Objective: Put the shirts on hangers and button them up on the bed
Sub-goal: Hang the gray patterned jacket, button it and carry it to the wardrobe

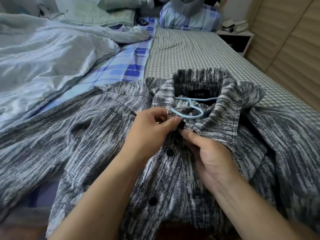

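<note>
The head view looks down on a bed (199,54) covered by a grey-and-white checked sheet. A grey, black and white streaked button-up shirt (86,135) of heavy woven cloth lies spread front-up across the near part of the bed, its collar pointing away from the person. A pale blue plastic hanger (189,111) is already inside the shirt; its hook curls out through the open neck, just below a dark label.

Both bare hands meet at the top of the shirt's front, just under the collar. The left hand (149,134) has its thumb and forefinger closed in a pinch on the placket edge at the top black button (181,125). The right hand (211,156) has its fingers curled around the opposite front edge, thumb pressing the cloth toward the button.

By the look of it, the hanger step is done for this shirt and the buttoning is in progress at the top. Two more round black buttons show lower down the placket, one (170,152) between the wrists and one (153,201) nearer the hem; whether they are fastened cannot be told.

A rumpled pale blue duvet (43,54) lies at the left over a blue plaid sheet (121,66), with pillows (190,18) at the head of the bed. No other shirts are visible.
</note>
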